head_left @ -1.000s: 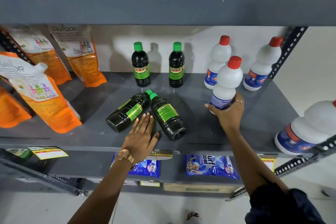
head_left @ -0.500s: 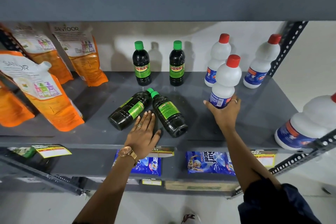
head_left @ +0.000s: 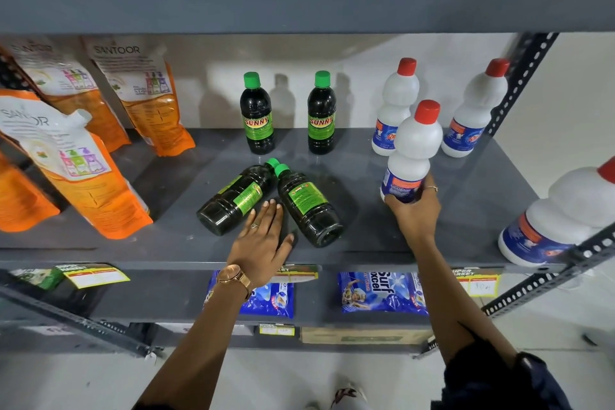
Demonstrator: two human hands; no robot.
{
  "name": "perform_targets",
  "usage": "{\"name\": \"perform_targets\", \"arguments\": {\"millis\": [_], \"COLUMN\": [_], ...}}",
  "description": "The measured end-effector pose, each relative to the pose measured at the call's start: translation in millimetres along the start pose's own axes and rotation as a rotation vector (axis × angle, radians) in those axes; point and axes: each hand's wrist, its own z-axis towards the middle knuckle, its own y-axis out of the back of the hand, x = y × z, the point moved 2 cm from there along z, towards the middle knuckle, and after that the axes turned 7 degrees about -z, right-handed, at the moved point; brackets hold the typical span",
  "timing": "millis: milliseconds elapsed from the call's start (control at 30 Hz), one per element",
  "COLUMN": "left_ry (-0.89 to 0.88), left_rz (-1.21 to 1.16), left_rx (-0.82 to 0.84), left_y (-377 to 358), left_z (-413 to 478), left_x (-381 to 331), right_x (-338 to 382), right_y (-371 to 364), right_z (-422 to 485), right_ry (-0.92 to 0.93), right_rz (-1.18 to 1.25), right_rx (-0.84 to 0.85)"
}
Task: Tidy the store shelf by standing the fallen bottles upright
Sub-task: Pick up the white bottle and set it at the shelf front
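Two dark bottles with green caps lie on their sides on the grey shelf (head_left: 466, 196), caps meeting: the left fallen bottle (head_left: 233, 200) and the right fallen bottle (head_left: 307, 206). My left hand (head_left: 263, 243) rests flat on the shelf between them, fingers apart, touching both. My right hand (head_left: 416, 210) grips the base of an upright white bottle with a red cap (head_left: 412, 150). Two more dark bottles (head_left: 258, 113) (head_left: 321, 113) stand upright at the back.
Two white red-capped bottles (head_left: 394, 106) (head_left: 476, 110) stand at the back right; a big white bottle (head_left: 562, 216) sits at the right front edge. Orange refill pouches (head_left: 86, 173) lean on the left. A perforated metal upright (head_left: 519, 76) bounds the right side. Blue detergent packets (head_left: 379, 293) lie on the shelf below.
My right hand has nudged the white bottle slightly toward the back, still upright. My left hand stays flat between the fallen bottles.
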Motion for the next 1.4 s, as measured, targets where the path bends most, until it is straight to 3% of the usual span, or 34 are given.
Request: {"name": "perform_targets", "arguments": {"millis": [200, 367, 533, 800, 1400], "left_ry": [-0.006, -0.006, -0.004, 0.008, 0.042], "left_rz": [0.001, -0.004, -0.003, 0.014, 0.014], "left_rx": [-0.003, -0.005, -0.001, 0.008, 0.108], "left_y": [1.1, 1.9, 0.7, 1.1, 7.2], "left_z": [0.3, -0.7, -0.5, 0.1, -1.3], "left_x": [-1.2, -1.9, -1.6, -0.3, -7.8], "right_x": [8.8, 2.1, 6.5, 5.5, -14.7], "right_y": [-1.0, 4.1, 4.4, 13.3, 53.1], "right_z": [-2.2, -7.2, -10.0, -21.0, -102.6], "right_ry": [-0.035, 0.010, -0.008, -0.063, 0.058], "right_rz": [-0.083, -0.012, 0.008, -0.089, -0.174], "right_rx": [-0.128, -0.029, -0.050, -0.004, -0.103]}}
